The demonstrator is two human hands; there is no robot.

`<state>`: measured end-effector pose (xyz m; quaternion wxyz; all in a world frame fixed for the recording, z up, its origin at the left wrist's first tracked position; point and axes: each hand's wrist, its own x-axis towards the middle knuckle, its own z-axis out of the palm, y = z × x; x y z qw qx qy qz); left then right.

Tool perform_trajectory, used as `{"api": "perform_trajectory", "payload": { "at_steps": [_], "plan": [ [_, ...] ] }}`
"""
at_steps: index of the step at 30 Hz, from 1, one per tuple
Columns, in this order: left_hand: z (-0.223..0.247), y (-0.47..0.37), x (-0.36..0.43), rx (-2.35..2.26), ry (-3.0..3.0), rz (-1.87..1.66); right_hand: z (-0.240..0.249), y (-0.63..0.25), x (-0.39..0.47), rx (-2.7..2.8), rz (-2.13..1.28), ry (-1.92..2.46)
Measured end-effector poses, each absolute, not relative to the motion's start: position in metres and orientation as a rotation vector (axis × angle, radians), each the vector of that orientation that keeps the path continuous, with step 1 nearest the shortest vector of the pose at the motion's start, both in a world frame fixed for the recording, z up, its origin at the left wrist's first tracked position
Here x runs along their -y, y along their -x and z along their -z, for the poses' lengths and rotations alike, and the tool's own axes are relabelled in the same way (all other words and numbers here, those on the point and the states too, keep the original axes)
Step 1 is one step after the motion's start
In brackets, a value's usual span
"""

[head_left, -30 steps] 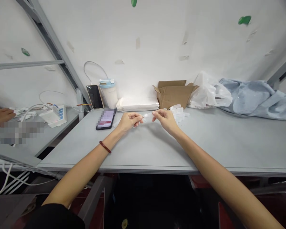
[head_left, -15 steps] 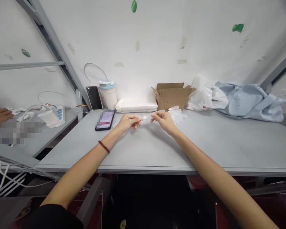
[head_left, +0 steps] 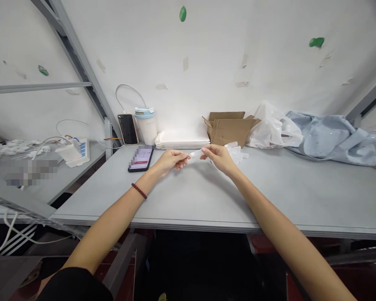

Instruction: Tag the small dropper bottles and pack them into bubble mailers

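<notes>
Between my two hands, just above the grey table, stretches a small translucent white plastic piece, like a little bag or film. My left hand pinches its left end between thumb and fingers, with a dark red bead bracelet on that wrist. At the other end, my right hand grips it in a thumb-and-finger pinch. Several translucent white pieces lie behind my right hand, partly hidden by it. The exact shape of the held piece is too small to make out.
A phone lies left of my hands. Behind stand another phone, a cup with a blue lid, a white stack, an opened cardboard box, a white plastic bag and blue cloth. A power strip sits left.
The camera view has shifted slightly, so things appear a little further right. The plastic piece shows more clearly between my hands. Another person's hand at the far left has left the view.
</notes>
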<state>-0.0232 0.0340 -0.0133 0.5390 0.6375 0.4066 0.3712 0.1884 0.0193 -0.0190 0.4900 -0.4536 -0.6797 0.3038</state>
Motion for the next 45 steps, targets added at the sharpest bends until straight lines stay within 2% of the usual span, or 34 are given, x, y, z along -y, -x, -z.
{"api": "perform_trajectory", "payload": {
  "at_steps": [6, 9, 13, 18, 32, 40, 45],
  "plan": [
    [0.004, 0.04, -0.042, -1.278, -1.813, -1.496, 0.01, -0.206, -0.02, 1.722, -0.276, 1.309],
    [-0.002, 0.046, -0.04, -1.374, -1.907, -1.641, 0.011, -0.209, -0.021, 1.91, -0.09, 1.544],
    [-0.003, 0.046, -0.038, -1.494, -2.139, -1.402, 0.014, -0.205, -0.022, 2.17, 0.086, 1.86],
    [0.004, 0.045, -0.041, -1.547, -2.293, -1.169, 0.016, -0.202, -0.02, 2.249, 0.126, 1.904],
    [0.007, 0.063, -0.055, -1.974, -2.213, -1.128, 0.015, -0.197, -0.013, 2.321, 0.253, 1.955],
    [0.011, 0.061, -0.057, -1.85, -2.278, -0.937, 0.012, -0.194, -0.012, 2.284, 0.228, 1.996],
    [0.015, 0.048, -0.052, -1.695, -2.331, -0.954, 0.017, -0.188, -0.012, 2.294, 0.122, 1.954]
  ]
}}
